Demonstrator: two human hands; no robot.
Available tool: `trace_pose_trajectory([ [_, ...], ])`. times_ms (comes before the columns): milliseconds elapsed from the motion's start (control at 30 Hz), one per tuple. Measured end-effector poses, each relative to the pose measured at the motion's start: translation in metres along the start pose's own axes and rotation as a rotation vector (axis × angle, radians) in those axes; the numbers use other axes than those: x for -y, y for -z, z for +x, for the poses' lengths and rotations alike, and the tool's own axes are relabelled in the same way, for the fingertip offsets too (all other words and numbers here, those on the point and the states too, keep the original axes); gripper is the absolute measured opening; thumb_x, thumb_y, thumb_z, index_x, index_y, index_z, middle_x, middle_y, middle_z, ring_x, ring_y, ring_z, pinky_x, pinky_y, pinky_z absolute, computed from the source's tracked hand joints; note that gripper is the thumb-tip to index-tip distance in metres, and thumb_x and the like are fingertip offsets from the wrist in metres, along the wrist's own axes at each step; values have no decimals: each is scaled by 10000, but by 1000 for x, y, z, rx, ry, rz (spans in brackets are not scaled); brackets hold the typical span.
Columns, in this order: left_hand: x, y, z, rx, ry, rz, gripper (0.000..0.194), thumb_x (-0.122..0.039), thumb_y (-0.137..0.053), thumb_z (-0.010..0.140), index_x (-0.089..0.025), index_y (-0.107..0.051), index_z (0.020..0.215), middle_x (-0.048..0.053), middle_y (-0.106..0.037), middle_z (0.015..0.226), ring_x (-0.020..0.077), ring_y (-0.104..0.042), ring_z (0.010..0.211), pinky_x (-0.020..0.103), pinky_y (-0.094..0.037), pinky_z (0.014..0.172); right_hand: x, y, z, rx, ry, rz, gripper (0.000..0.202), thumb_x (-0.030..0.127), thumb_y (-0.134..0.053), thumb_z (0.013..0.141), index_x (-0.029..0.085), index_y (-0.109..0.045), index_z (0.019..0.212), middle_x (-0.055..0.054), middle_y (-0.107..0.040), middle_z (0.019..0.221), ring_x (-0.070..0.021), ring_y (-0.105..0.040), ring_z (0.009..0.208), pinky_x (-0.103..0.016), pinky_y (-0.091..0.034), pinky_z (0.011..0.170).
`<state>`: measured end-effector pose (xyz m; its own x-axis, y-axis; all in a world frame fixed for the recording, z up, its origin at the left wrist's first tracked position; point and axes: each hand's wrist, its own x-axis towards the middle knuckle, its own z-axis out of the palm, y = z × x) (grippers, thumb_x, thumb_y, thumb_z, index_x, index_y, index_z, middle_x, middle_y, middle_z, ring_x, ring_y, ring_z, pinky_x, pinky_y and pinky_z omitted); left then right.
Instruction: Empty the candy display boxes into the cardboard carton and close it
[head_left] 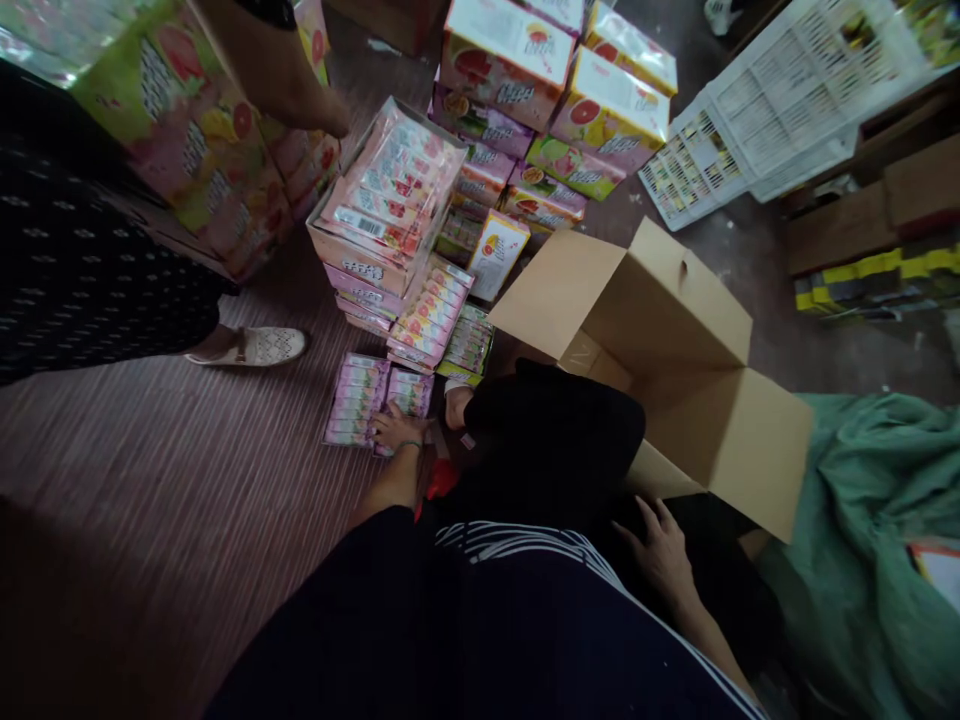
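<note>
Down on the striped floor point(150, 480), the left hand point(395, 428) rests with its fingers spread flat on a pink pack of small cartons point(409, 395), pressing on its near edge rather than pinching it. Just beside that pack, to its left, lies a second pink pack point(354, 398), the two lying side by side and touching or nearly so. Behind them, a tilted pink pack point(429, 315) and a green pack point(469, 345) lean against a stack of pink trays point(382, 210), which stands further up the floor. The right hand point(660, 550) lies apart from all this, open with its fingers splayed on dark cloth at the person's knee, holding nothing, just below the near flap of an open cardboard box point(675, 390). The box stands with its flaps up, at the right of the packs; its inside is mostly hidden by a dark shape in front. Beyond it, colourful fruit-printed cartons point(555, 100) are piled up, with white plastic crates point(787, 100) near the upper right corner. Another person stands at the left, a shoe point(259, 347) on the floor and an arm point(277, 70) over a large printed carton point(187, 130). A green cloth point(870, 560) lies at the right edge.
</note>
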<state>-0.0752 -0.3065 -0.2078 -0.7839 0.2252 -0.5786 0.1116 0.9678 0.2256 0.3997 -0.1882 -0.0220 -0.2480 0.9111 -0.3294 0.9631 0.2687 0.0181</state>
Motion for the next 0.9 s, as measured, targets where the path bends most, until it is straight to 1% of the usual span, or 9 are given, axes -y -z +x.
trace_pose_trajectory([
  [100, 2, 1, -1, 15, 19, 19, 938, -552, -749, 830, -24, -398, 1520, 356, -399, 1526, 520, -288, 1406, 610, -389, 992, -1, -7, -10, 30, 21, -29, 892, 729, -340, 921, 90, -542, 1510, -255, -342, 1598, -450, -385, 1469, -584, -368, 1217],
  [200, 4, -1, -3, 14, 43, 36, 978, -564, -777, 796, -75, -385, 1546, 342, -399, 1532, 515, -319, 1398, 596, -423, 976, -4, -15, -14, 70, 36, -30, 830, 682, -360, 926, 98, -559, 1480, -246, -361, 1588, -426, -365, 1489, -572, -348, 1235],
  [367, 10, -5, 2, 18, 78, 84, 1061, -634, -793, 771, -153, -348, 1606, 314, -379, 1561, 496, -370, 1410, 576, -466, 991, -9, -18, -12, 112, -4, 0, 815, 709, -364, 920, 127, -594, 1443, -217, -388, 1585, -424, -353, 1499, -583, -347, 1241],
  [467, 17, -10, 1, 9, 27, 160, 1100, -670, -789, 763, -164, -340, 1630, 302, -350, 1602, 476, -383, 1421, 575, -449, 1040, -8, -18, -8, 160, -14, 17, 838, 715, -369, 895, 111, -609, 1425, -224, -413, 1569, -432, -397, 1469, -576, -371, 1229],
  [600, 36, -17, -17, -9, -78, 193, 1119, -663, -784, 790, -135, -310, 1656, 305, -350, 1620, 458, -401, 1419, 573, -412, 1101, -5, -22, -2, 213, 15, 48, 813, 709, -390, 881, 130, -630, 1399, -210, -458, 1543, -420, -457, 1424, -565, -407, 1208],
  [667, 48, -20, -29, -3, -25, 162, 1128, -638, -808, 788, -132, -299, 1659, 304, -344, 1630, 466, -384, 1443, 585, -392, 1130, -5, -23, 0, 235, 37, 65, 763, 705, -416, 874, 167, -650, 1361, -183, -494, 1522, -401, -458, 1429, -551, -411, 1209],
  [767, 61, -25, -42, -19, 163, 6, 1159, -584, -857, 776, -112, -274, 1659, 295, -320, 1650, 431, -387, 1476, 533, -407, 1160, -5, -21, 6, 251, 16, 68, 783, 722, -442, 829, 156, -667, 1322, -198, -492, 1530, -413, -470, 1412, -570, -418, 1196],
  [833, 65, -27, -42, -35, 291, -93, 1105, -587, -807, 842, -36, -274, 1637, 336, -387, 1585, 411, -493, 1400, 489, -496, 1081, -4, -19, 9, 245, -10, 64, 847, 746, -428, 804, 120, -667, 1322, -232, -467, 1548, -435, -480, 1393, -589, -424, 1181],
  [900, 66, -28, -34, -43, 357, -129, 940, -574, -694, 949, 12, -337, 1591, 347, -533, 1430, 399, -624, 1225, 493, -573, 936, -1, -16, 12, 251, -7, 65, 891, 763, -416, 790, 96, -664, 1326, -249, -467, 1546, -441, -480, 1392, -581, -421, 1184],
])
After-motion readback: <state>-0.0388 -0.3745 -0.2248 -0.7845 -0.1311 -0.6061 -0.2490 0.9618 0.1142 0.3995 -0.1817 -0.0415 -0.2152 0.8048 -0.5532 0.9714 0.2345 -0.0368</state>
